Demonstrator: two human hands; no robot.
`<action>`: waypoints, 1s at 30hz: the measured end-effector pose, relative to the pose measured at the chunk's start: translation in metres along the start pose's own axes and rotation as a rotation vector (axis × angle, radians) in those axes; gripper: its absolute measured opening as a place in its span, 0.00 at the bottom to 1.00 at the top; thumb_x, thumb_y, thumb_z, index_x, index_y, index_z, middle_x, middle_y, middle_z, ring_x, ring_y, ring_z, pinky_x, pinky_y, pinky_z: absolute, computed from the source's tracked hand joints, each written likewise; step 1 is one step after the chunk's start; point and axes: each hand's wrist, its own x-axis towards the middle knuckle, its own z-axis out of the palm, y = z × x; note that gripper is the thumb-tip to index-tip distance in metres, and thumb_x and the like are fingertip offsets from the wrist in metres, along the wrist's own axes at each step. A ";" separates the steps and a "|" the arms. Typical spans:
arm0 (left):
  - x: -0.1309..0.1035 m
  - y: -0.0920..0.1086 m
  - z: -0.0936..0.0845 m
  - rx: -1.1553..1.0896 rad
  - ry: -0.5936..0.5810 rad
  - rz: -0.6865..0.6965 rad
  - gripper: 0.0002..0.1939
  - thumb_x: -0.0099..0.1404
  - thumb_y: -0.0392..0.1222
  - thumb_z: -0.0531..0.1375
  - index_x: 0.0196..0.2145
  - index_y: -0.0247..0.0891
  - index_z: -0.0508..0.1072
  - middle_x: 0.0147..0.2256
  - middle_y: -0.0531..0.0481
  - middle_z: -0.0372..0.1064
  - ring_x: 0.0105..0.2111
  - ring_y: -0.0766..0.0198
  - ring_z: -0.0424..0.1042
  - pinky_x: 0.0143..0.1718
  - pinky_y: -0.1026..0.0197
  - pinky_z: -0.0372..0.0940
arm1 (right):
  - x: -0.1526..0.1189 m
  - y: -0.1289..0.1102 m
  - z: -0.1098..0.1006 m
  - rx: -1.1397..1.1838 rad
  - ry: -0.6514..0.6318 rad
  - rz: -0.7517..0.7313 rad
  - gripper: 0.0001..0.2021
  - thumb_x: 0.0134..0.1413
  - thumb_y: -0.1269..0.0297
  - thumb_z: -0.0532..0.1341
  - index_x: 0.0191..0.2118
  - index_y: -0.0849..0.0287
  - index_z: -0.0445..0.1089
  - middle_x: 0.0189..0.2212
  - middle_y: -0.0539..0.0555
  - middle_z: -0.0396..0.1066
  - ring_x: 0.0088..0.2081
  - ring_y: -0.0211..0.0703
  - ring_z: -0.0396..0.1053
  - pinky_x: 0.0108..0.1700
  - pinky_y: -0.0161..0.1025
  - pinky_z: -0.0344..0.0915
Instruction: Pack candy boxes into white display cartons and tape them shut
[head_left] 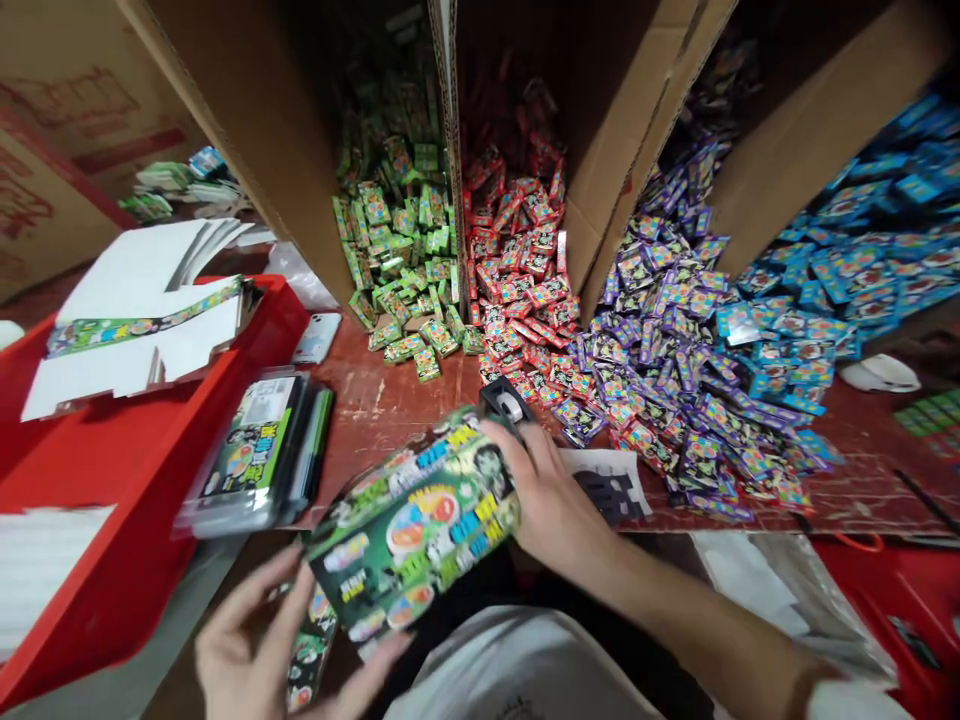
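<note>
Clamps the right hand on the upper right end of a printed box, with at least one digit laid over the top corner. Spreads the left hand at the opposite end, with fingers and thumb parted around the lower left corner. Cannot confirm contact by the left fingertips, owing to blur. Holds the box tilted, in front of the body and by the table's front edge. Runs the long axis from the left hand, at lower left, up to the right hand, at upper right. Judged supported chiefly by the right; presents the near end toward the gap of the left.

Below, partly hidden by the left hand: a second printed box. Just beyond the right hand: a black holder with a white insert, and a white sheet with dark shapes. To the left on the red table: clear plastic cases, then a red tray bearing white card blanks. Farther out, left to right: green packets, red packets, purple packets and blue packets, spilling from upright cardboard boxes.
</note>
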 end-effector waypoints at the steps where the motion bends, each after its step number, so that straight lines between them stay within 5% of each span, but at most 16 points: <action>1: 0.021 -0.002 0.000 0.022 0.050 0.037 0.48 0.47 0.56 0.67 0.63 0.65 0.49 0.65 0.55 0.42 0.60 0.35 0.54 0.58 0.28 0.54 | 0.026 -0.001 -0.005 -0.039 -0.009 -0.050 0.37 0.46 0.75 0.60 0.63 0.54 0.51 0.47 0.61 0.57 0.49 0.56 0.61 0.52 0.53 0.64; 4: 0.082 -0.010 0.008 0.025 0.034 0.122 0.58 0.46 0.62 0.66 0.66 0.56 0.37 0.66 0.52 0.40 0.63 0.38 0.48 0.63 0.32 0.48 | 0.100 -0.004 -0.011 -0.127 -0.058 -0.181 0.37 0.38 0.63 0.71 0.57 0.60 0.60 0.49 0.62 0.54 0.52 0.62 0.56 0.53 0.58 0.61; 8: 0.141 -0.031 0.024 -0.073 -0.243 0.108 0.54 0.45 0.68 0.64 0.64 0.48 0.50 0.53 0.44 0.65 0.52 0.41 0.66 0.55 0.35 0.61 | 0.148 0.014 -0.006 0.038 -0.152 -0.226 0.48 0.24 0.51 0.75 0.56 0.63 0.61 0.53 0.62 0.52 0.56 0.63 0.53 0.57 0.60 0.58; 11: 0.167 -0.049 0.030 -0.166 -0.248 0.101 0.54 0.44 0.69 0.64 0.64 0.46 0.51 0.50 0.45 0.67 0.49 0.45 0.68 0.53 0.39 0.64 | 0.133 0.055 -0.002 0.348 -0.018 -0.111 0.39 0.39 0.47 0.69 0.57 0.59 0.59 0.56 0.60 0.55 0.59 0.53 0.55 0.61 0.52 0.55; 14: 0.178 -0.053 0.025 -0.195 -0.300 0.143 0.56 0.48 0.68 0.63 0.66 0.46 0.42 0.50 0.45 0.67 0.49 0.47 0.69 0.52 0.38 0.65 | 0.085 0.102 0.009 0.542 0.173 0.261 0.21 0.52 0.44 0.58 0.41 0.57 0.69 0.43 0.57 0.68 0.49 0.49 0.66 0.54 0.48 0.63; 16: 0.171 -0.039 0.023 -0.134 -0.267 0.227 0.59 0.49 0.68 0.62 0.67 0.44 0.35 0.56 0.42 0.62 0.55 0.42 0.63 0.56 0.32 0.57 | 0.050 0.122 0.022 0.561 0.157 0.381 0.21 0.52 0.42 0.55 0.29 0.57 0.68 0.30 0.55 0.69 0.36 0.48 0.69 0.44 0.48 0.67; 19: 0.130 0.006 0.039 -0.016 0.058 0.320 0.55 0.49 0.62 0.66 0.66 0.51 0.40 0.65 0.48 0.47 0.65 0.37 0.39 0.64 0.29 0.33 | 0.013 0.130 0.044 0.538 0.132 0.441 0.19 0.51 0.43 0.56 0.27 0.56 0.66 0.27 0.53 0.69 0.31 0.47 0.68 0.39 0.47 0.67; 20: 0.110 0.022 0.053 -0.087 0.135 0.408 0.49 0.52 0.54 0.67 0.65 0.56 0.46 0.63 0.52 0.52 0.65 0.42 0.44 0.65 0.33 0.40 | 0.006 0.129 0.051 0.534 0.152 0.470 0.19 0.51 0.44 0.57 0.29 0.56 0.66 0.29 0.54 0.70 0.32 0.47 0.68 0.40 0.47 0.67; 23: 0.052 0.055 0.116 -0.278 -0.120 0.552 0.36 0.59 0.41 0.64 0.61 0.56 0.54 0.51 0.50 0.66 0.55 0.54 0.64 0.57 0.46 0.62 | -0.004 0.118 0.067 0.542 0.222 0.538 0.18 0.51 0.44 0.57 0.34 0.56 0.66 0.36 0.56 0.71 0.36 0.48 0.69 0.44 0.48 0.67; 25: 0.025 0.057 0.163 -0.413 -0.262 0.334 0.33 0.62 0.40 0.62 0.61 0.47 0.53 0.54 0.42 0.61 0.56 0.53 0.62 0.55 0.47 0.64 | -0.006 0.110 0.075 0.548 0.231 0.529 0.18 0.52 0.44 0.57 0.34 0.56 0.67 0.36 0.57 0.70 0.38 0.49 0.69 0.46 0.49 0.66; 27: 0.012 0.049 0.200 -0.568 -0.280 0.127 0.28 0.65 0.40 0.59 0.60 0.44 0.53 0.54 0.39 0.61 0.55 0.53 0.64 0.55 0.46 0.64 | -0.008 0.101 0.081 0.556 0.256 0.517 0.17 0.52 0.46 0.58 0.33 0.57 0.68 0.36 0.58 0.70 0.40 0.50 0.69 0.48 0.51 0.66; 30: 0.010 0.035 0.226 -0.715 -0.247 -0.021 0.21 0.66 0.39 0.57 0.55 0.43 0.57 0.46 0.43 0.67 0.47 0.58 0.70 0.52 0.48 0.66 | -0.009 0.092 0.087 0.681 0.329 0.606 0.17 0.47 0.46 0.61 0.31 0.57 0.72 0.40 0.60 0.70 0.46 0.52 0.68 0.54 0.51 0.62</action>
